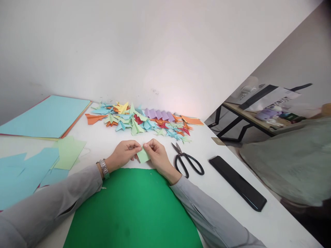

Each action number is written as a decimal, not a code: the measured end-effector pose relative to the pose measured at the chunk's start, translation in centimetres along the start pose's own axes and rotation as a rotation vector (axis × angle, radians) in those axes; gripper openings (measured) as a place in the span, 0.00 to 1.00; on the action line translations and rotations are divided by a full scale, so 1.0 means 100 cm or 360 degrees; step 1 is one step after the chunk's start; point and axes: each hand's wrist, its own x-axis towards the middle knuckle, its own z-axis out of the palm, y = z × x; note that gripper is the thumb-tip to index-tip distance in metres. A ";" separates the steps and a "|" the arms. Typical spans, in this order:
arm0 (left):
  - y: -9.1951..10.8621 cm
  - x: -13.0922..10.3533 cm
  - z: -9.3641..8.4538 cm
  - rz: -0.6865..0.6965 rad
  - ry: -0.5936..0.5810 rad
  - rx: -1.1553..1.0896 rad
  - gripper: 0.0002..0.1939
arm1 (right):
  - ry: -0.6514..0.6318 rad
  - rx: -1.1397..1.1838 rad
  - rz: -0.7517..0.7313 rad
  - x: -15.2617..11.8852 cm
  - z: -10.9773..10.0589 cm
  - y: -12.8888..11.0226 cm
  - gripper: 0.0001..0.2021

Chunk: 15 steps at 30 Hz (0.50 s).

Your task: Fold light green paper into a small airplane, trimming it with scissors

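A small piece of light green paper (143, 156) is held up between my two hands, just beyond the far edge of a green sheet (134, 210). My left hand (123, 155) pinches its upper left part between thumb and fingers; a metal watch circles that wrist. On the other side, my right hand (158, 155) grips the paper's upper right with thumb and bent fingers. Scissors (184, 158) with black handles lie to the right of my right hand, blades slightly apart. Behind both hands lies a pile of small folded paper pieces (137, 129) in several colours.
At the far left lies a stack of large coloured sheets (49, 115), light blue on top. Nearer are loose light blue sheets (28, 172) and a light green sheet (67, 151). A long black case (236, 182) rests on the right. Beyond the table stands a cluttered wooden desk (248, 117).
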 end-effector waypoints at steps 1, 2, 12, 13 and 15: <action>0.000 0.000 0.000 0.0006 0.0006 0.0005 0.09 | -0.0003 0.0001 0.0001 0.000 0.000 0.000 0.17; 0.000 0.000 0.000 0.0012 0.0017 0.0012 0.09 | -0.0007 0.0012 0.0006 -0.001 0.000 -0.001 0.17; 0.005 -0.002 0.000 0.0003 -0.0012 0.0042 0.09 | -0.0064 0.0054 0.0021 -0.001 0.000 -0.001 0.18; 0.005 -0.002 0.000 0.0009 -0.0020 0.0046 0.09 | -0.0066 0.0043 0.0003 -0.001 0.000 -0.001 0.18; 0.004 -0.002 0.000 0.0016 -0.0033 0.0048 0.09 | -0.0073 0.0023 -0.0023 -0.001 0.000 0.000 0.18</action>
